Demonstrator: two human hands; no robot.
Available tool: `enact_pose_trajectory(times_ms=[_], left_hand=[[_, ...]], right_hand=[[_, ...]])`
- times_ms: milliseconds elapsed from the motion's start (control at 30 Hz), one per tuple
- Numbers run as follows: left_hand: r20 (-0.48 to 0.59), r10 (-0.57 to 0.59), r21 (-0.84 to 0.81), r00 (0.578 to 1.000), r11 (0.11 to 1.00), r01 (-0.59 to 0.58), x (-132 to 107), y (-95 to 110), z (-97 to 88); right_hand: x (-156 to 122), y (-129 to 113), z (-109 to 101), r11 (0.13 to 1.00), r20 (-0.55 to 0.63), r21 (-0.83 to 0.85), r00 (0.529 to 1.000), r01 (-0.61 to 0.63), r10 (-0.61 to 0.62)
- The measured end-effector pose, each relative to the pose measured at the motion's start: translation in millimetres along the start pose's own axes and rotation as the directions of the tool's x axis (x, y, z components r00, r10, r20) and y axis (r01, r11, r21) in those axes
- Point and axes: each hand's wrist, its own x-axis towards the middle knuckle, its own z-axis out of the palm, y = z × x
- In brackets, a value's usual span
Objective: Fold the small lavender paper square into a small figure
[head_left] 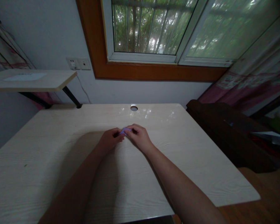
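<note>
A small purple piece, possibly folded paper (125, 130), is held between both hands over the far middle part of the desk. My left hand (109, 140) pinches its left end, with thumb and fingers closed. On the other side, my right hand (140, 136) grips the right part, its thumb lying across the near face. The fingers cover much of the piece, so its full shape is hidden. Both hands are at or just above the pale wood-grain desk (182, 161).
A raised shelf (67, 76) on black legs stands at the desk's back left, with a pale sheet (25, 77) on it. Near the back edge is a round cable hole (133, 108). Dark wooden furniture (224, 133) stands to the right. A window (154, 28) is behind.
</note>
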Motion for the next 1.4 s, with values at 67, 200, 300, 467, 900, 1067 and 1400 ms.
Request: enact_pose_trajectory(times_ms=[67,200,300,467,900,1067,1400], left_hand=[[0.012,-0.005,-0.021,1.000,1.000,0.005,0.1,-0.9,0.2],[0.034,-0.024,-0.054,0.999,0.998,0.026,-0.4,0.9,-1.6],[0.037,-0.042,-0.077,0.998,0.996,0.045,-1.3,4.6,-3.0],[0.030,-0.063,-0.152,0.998,0.986,0.067,-1.6,5.6,-3.1],[-0.085,-0.112,-0.315,0.990,0.946,0.079,-0.1,0.6,-7.2],[-0.247,-0.092,-0.320,0.965,0.947,0.008,1.4,-3.5,-9.8],[-0.074,-0.074,-0.173,0.995,0.983,0.060,2.6,1.9,-4.5]], right_hand=[[-0.3,-0.2,0.4,1.000,0.019,-0.008,1.000,0.006,-0.006],[-0.4,3.5,1.6,0.995,0.024,0.061,0.997,-0.076,0.074],[0.1,6.1,3.0,0.981,0.026,0.138,0.990,-0.139,0.137],[1.7,8.8,4.9,0.953,0.027,0.224,0.979,-0.203,0.202],[8.2,4.8,-1.1,0.893,-0.051,0.342,0.943,-0.292,0.328],[10.3,5.7,-2.0,0.861,-0.073,0.408,0.929,-0.305,0.363],[4.5,8.5,3.1,0.890,0.016,0.371,0.960,-0.265,0.279]])
